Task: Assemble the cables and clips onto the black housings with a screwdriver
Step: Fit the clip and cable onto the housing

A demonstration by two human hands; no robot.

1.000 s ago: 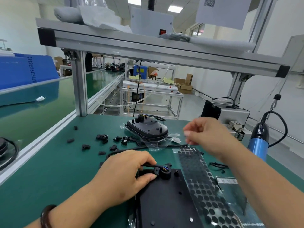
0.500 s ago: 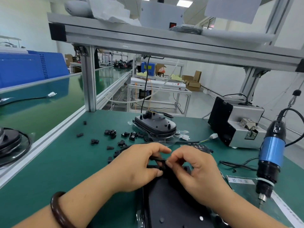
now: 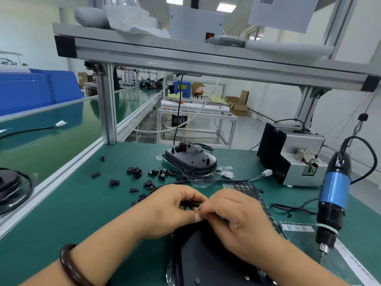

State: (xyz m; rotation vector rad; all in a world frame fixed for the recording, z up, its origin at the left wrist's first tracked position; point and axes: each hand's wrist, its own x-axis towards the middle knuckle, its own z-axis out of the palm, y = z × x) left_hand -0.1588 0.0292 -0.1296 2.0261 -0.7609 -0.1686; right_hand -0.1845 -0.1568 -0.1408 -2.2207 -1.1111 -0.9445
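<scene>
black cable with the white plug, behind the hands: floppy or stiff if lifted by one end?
Probably floppy: the black cable lies in a loose curve on the green mat. Likely light, since it looks thin. Its white plug would probably dangle.

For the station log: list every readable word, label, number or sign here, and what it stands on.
No text reads clearly.
White sheet hanging top right: QR code, cut off, no words.
White label on the clear bag by the electric screwdriver: characters too blurred.
</scene>
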